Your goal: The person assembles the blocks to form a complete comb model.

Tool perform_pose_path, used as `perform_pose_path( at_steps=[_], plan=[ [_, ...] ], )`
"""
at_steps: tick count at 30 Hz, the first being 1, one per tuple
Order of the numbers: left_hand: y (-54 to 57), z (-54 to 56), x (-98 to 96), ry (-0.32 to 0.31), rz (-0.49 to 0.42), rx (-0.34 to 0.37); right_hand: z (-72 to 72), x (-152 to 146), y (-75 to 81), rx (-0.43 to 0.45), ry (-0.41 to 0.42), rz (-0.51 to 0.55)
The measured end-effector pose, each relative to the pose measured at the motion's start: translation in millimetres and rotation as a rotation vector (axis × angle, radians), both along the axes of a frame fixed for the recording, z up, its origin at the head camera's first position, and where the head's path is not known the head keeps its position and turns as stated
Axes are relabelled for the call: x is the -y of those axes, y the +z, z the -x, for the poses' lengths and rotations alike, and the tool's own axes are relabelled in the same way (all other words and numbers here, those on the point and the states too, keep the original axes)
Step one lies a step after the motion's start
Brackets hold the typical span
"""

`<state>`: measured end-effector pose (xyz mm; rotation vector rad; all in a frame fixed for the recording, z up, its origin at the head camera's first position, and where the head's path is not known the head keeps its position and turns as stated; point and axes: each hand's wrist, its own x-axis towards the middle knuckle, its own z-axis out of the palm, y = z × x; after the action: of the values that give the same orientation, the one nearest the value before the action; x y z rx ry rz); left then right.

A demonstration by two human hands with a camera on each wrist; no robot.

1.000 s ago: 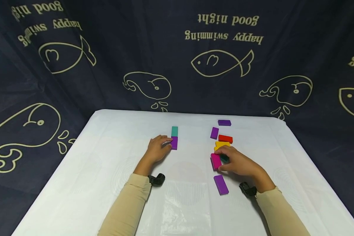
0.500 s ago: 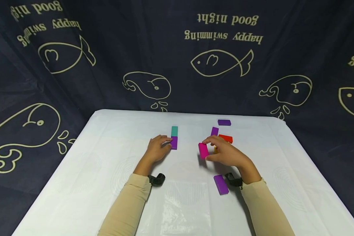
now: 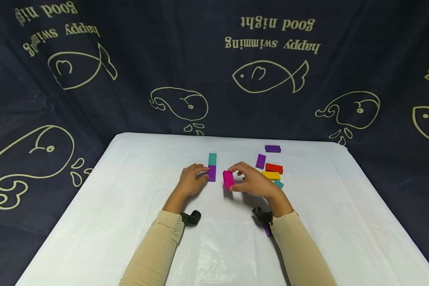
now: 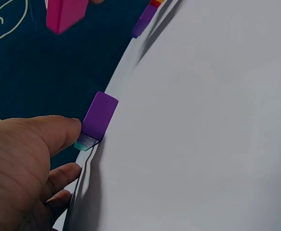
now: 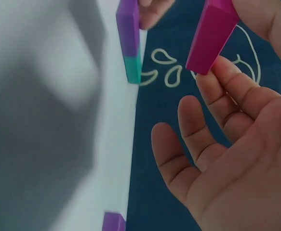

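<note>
Between thumb and fingertips, my right hand point(image 3: 255, 182) holds a pink block point(image 3: 228, 180) raised over the table; the right wrist view shows the same pink block point(image 5: 212, 36) pinched at its ends, with the other fingers spread. My left hand point(image 3: 191, 182) rests beside a purple block point(image 3: 212, 174), its fingertips at the left side of it. A teal block point(image 3: 212, 159) lies end to end with that purple block, on its far side. In the left wrist view the thumb is right at the edge of the purple block point(image 4: 100, 115).
Right of the right hand lie a dark purple block point(image 3: 273, 149), a purple one point(image 3: 260, 161), a red block point(image 3: 274, 168), a yellow block point(image 3: 271, 176) and a partly hidden teal block point(image 3: 279, 184). Another purple block point(image 3: 267, 229) is mostly covered by the right forearm. A dark printed cloth point(image 3: 214, 111) hangs behind the white table point(image 3: 146, 155).
My right hand has lifted the pink block from the group on the right and carried it left, close to the purple and teal pair. The left hand has stayed in place.
</note>
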<state>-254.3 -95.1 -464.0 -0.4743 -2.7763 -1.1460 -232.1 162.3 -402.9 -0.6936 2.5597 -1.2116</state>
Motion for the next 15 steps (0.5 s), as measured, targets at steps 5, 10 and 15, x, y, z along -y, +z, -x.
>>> perform_pose_path(
  at_steps=[5,10,15],
  plan=[
    [0.6,1.9,2.0,0.007,0.003,-0.004,7.3,18,-5.4,-0.003,0.014,-0.012],
    [0.0,2.8,1.8,0.011,-0.005,0.001,8.9,31,-9.6,-0.016,0.008,-0.032],
    [2.1,0.4,0.5,0.002,-0.006,0.011,6.8,42,-14.2,-0.007,-0.01,-0.042]
  ],
)
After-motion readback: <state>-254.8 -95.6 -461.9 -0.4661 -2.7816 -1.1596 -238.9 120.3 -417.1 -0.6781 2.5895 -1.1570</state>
